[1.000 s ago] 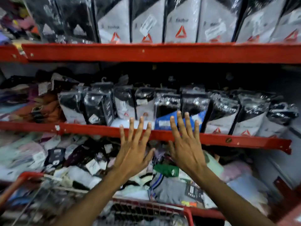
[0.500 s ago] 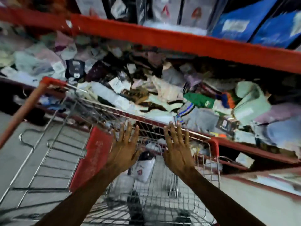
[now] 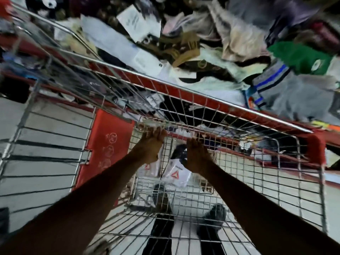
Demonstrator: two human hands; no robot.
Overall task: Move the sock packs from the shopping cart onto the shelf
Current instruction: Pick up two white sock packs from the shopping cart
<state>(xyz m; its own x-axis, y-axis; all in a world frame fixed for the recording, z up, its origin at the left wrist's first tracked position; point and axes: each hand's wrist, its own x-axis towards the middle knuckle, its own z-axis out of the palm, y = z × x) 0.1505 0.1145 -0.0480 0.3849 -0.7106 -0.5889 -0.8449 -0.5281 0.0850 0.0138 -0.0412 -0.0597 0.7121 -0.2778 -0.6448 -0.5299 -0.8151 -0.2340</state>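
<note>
I look straight down into the wire shopping cart point(image 3: 203, 95). A white sock pack with a red triangle logo point(image 3: 177, 174) lies on the cart floor, and a second pack point(image 3: 151, 168) shows partly beneath my left wrist. My left hand point(image 3: 151, 144) and my right hand point(image 3: 196, 155) both reach down inside the cart, fingers stretched forward and a little apart, holding nothing. They hover just above the packs, and their fingertips blur near the cart's far wire wall. The shelf with the standing sock packs is out of view.
A heap of loose socks and garments point(image 3: 202, 43) fills the low shelf beyond the cart's far rim. A red flap point(image 3: 108, 144) stands at the cart's left. Dark shoes point(image 3: 213, 216) show through the wire floor on the grey tiles.
The view has swung down from the shelf into the cart. Both hands have dropped from the red shelf edge, past the cart rim, and now reach deeper toward the packs.
</note>
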